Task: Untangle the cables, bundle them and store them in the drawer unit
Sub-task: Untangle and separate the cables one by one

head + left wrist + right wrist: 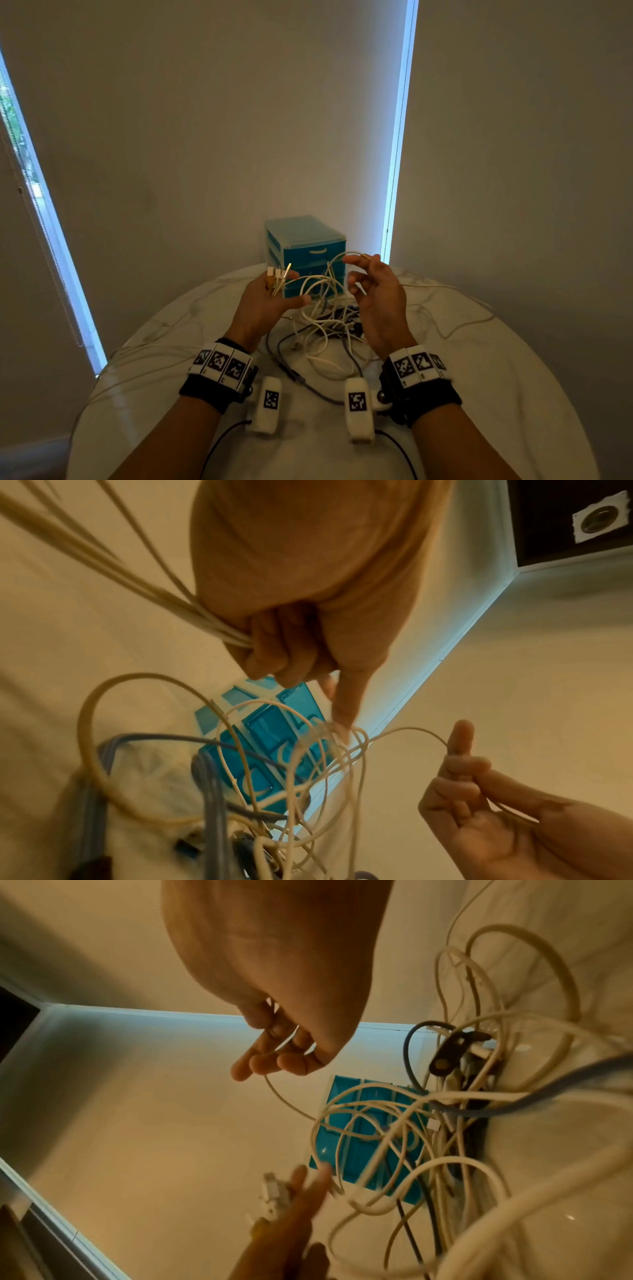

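Note:
A tangle of white, grey and black cables [325, 325] lies mid-table in front of the teal drawer unit [305, 246], whose drawers are closed. My left hand [281, 291] is raised over the tangle and grips several white cable ends [278, 274], plugs pointing up. In the left wrist view its fingers [274, 653] curl round the bundled strands [205, 615], index finger extended. My right hand [363, 277] is raised opposite and pinches a thin white cable [342, 255] that arcs back to the loops. That thin cable [281, 1093] runs between its fingers [270, 1064].
The round white marble table [496, 394] stands against a wall corner between two bright window strips. A grey cable [308, 383] trails toward the near edge, and loose thin white leads [445, 329] spread right. A black strap [448, 1053] sits in the tangle.

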The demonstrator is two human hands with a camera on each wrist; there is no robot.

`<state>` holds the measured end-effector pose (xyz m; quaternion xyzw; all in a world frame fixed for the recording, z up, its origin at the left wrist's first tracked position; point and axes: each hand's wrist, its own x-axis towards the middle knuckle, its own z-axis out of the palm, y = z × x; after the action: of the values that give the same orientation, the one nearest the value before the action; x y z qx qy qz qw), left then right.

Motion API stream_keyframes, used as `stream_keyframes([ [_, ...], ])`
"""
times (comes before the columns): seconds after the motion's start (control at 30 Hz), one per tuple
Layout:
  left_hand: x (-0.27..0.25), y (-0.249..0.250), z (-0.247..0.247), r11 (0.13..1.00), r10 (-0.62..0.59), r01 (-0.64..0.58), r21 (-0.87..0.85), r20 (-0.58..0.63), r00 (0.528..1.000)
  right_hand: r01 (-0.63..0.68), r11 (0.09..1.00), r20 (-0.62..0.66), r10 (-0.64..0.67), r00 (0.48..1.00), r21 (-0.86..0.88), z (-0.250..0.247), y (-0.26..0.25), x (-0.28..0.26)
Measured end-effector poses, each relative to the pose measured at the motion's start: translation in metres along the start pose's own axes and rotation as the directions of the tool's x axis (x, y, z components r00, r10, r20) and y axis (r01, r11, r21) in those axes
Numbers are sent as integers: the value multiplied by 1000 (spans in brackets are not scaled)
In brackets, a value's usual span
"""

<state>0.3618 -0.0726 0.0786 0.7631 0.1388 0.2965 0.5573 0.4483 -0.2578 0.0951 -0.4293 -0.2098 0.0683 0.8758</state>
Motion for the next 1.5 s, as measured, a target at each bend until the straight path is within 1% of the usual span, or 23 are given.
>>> stream_keyframes([
  [0.07,-4,9,3,996,81,-79,-43,38,996,-40,998,40,41,998,-46,3,3,-2],
  [0.13,-8,15,5,992,120,-116,-49,76,990,-67,995,99,74,992,-70,6,2,-4],
  [0.2,-10,17,5,995,101,-99,-23,94,991,-106,993,142,112,983,-52,8,1,-6],
  [0.27,-10,13,6,998,69,-69,2,86,994,-125,992,153,128,980,-29,9,1,-7],
  [0.33,-8,11,6,995,90,-92,27,45,995,-111,990,132,121,984,-82,9,8,-6],
  [0.4,-7,12,5,992,129,-129,1,-13,992,-107,978,115,129,985,-179,9,18,-6],
  [0.53,-7,14,3,990,134,-140,-34,-147,980,-137,916,146,205,968,-377,2,40,-8],
  [0.63,-5,11,3,987,127,-148,-67,-247,961,-109,866,95,177,980,-489,0,42,-4],
  [0.7,-1,10,0,982,120,-155,-107,-280,952,-78,839,80,143,986,-538,1,40,-5],
  [0.77,1,9,-3,975,106,-149,-164,-246,963,5,813,122,82,989,-583,1,40,-7],
  [0.83,-5,16,-2,967,106,-138,-215,-154,982,89,763,177,34,984,-640,4,42,-10],
  [0.93,-12,28,2,959,145,-145,-245,-19,989,187,684,217,-43,975,-705,10,46,-7],
  [1.0,-11,28,0,964,158,-148,-222,26,987,229,683,195,-128,972,-694,10,46,-7],
  [1.03,-9,24,-2,971,165,-152,-182,59,984,227,714,171,-151,974,-663,9,43,-8],
  [1.07,-6,19,-4,981,164,-152,-119,100,981,196,774,130,-147,980,-602,8,40,-9],
  [1.1,-4,14,-7,989,145,-140,-44,138,980,123,853,76,-98,992,-507,7,34,-9],
  [1.13,0,8,-8,992,112,-119,35,157,981,19,916,25,-10,1000,-402,6,29,-9],
  [1.2,6,-3,-8,990,35,-49,131,110,993,-167,946,-46,160,986,-277,3,20,-7],
  [1.27,13,-12,-11,992,-8,6,125,16,1000,-281,948,-83,272,959,-151,2,16,-6],
  [1.33,17,-19,-13,987,0,12,157,-73,997,-322,946,-64,324,944,29,0,15,-5],
  [1.37,18,-21,-15,986,-6,23,162,-106,994,-327,942,-51,331,942,69,-1,15,-3],
  [1.43,18,-22,-17,993,-18,33,113,-130,991,-337,940,-40,339,940,47,-4,15,-1],
  [1.5,15,-14,-17,999,-24,27,18,-112,993,-344,937,-32,347,937,62,-4,17,-1],
])
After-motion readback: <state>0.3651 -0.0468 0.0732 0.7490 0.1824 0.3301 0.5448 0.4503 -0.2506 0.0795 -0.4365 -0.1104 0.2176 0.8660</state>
